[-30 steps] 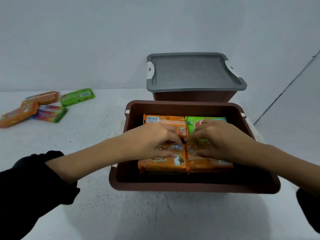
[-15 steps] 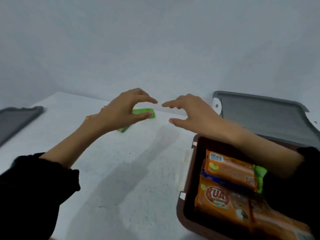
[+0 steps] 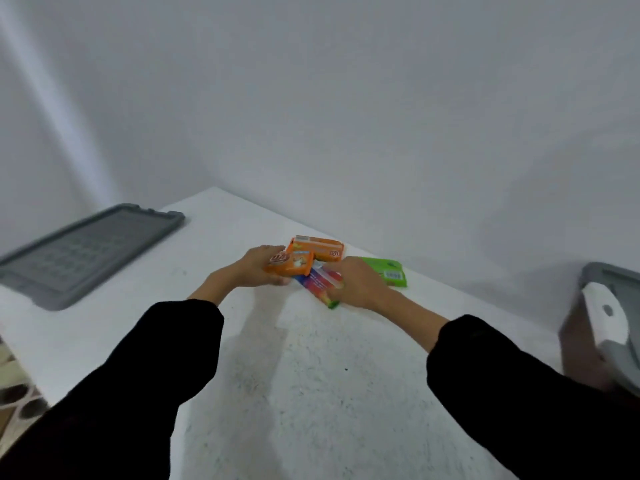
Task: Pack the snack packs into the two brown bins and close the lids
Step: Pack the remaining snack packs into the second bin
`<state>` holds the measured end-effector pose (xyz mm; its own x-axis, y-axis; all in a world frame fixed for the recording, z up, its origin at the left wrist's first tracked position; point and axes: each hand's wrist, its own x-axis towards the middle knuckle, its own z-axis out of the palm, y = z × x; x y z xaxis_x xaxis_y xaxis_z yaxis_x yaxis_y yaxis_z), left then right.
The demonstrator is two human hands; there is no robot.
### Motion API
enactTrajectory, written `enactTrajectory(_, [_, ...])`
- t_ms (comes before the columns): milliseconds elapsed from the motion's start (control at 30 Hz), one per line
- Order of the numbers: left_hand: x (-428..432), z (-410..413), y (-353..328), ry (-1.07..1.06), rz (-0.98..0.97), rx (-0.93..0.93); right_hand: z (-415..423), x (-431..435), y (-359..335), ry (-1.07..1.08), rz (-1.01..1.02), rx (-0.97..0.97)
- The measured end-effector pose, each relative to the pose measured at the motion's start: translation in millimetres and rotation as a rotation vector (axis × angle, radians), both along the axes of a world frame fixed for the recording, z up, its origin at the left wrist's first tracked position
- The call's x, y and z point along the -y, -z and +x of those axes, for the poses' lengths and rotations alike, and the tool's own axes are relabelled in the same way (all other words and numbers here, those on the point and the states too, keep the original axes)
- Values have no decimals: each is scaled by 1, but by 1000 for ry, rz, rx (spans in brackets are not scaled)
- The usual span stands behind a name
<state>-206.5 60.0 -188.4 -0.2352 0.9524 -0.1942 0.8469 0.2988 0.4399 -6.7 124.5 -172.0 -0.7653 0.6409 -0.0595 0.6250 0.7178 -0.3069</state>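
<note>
At frame centre, your left hand (image 3: 258,270) held an orange snack pack (image 3: 290,266), and your right hand (image 3: 360,284) gripped a multicoloured pack (image 3: 318,280). Just behind lay another orange pack (image 3: 320,248) and a green pack (image 3: 387,271). A brown bin (image 3: 580,337) sat at the right edge.

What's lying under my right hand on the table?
A multicoloured snack pack lies under the right hand, near end sticking out; the hand covers the rest, so its grip cannot be seen. The left hand holds an orange snack pack.
</note>
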Motion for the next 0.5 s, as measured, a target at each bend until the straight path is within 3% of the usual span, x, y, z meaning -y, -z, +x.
enactTrajectory(133, [-10, -11, 23, 62, 5, 50, -18, -4, 34, 12, 1, 100])
enactTrajectory(367, [-13, -24, 37, 69, 26, -258, -11, -2, 36, -30, 25, 207])
enactTrajectory(500, [4, -20, 29, 60, -44, -479, 4, 0, 27, -48, -28, 427])
